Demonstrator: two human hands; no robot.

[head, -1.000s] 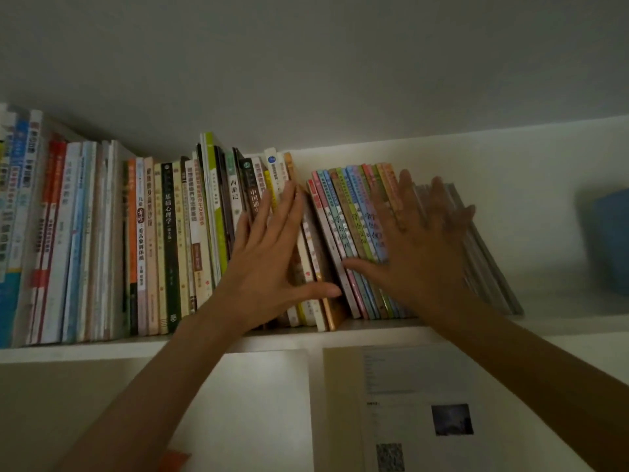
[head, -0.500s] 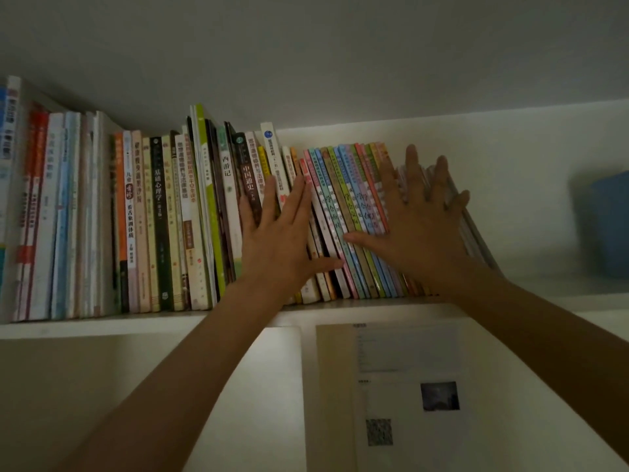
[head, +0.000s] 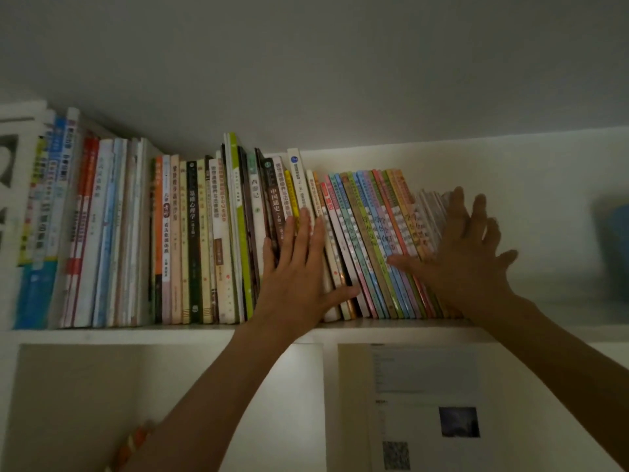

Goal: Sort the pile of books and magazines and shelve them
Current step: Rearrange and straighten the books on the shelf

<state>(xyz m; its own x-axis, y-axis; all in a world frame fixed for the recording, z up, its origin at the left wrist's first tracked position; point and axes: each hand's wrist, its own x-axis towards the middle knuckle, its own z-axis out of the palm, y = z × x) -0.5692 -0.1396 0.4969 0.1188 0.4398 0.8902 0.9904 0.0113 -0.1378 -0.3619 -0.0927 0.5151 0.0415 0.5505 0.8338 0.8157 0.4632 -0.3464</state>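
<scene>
From the head camera, the view looks up at a high white shelf [head: 374, 327] packed with a long row of books [head: 190, 240] standing spine-out. The row runs from the far left edge of the picture to about two thirds of the way across. The books on the left stand upright and tight together. The thin colourful magazines [head: 377, 240] at the right end lean, tops tilted left, feet near the front lip of the board.

The left hand [head: 299, 267] lies flat against the spines in the middle of the row, fingers straight and together, thumb stretched right across the foot of a pale book; it grips nothing, only presses. The right hand [head: 466, 257] is spread wide on the last leaning magazines, fingers splayed and blurred, thumb pointing left across the pastel spines; it too holds nothing, palm against the end of the row.

Right of that hand the shelf board runs bare toward a dim blue object [head: 616, 247] at the picture's right edge, well apart from the books. Above the row there is a gap under the ceiling [head: 306, 63], narrower over the tall green-spined book.

Below the board, a printed sheet [head: 425, 403] with a QR code hangs on the white panel between the two forearms
</scene>
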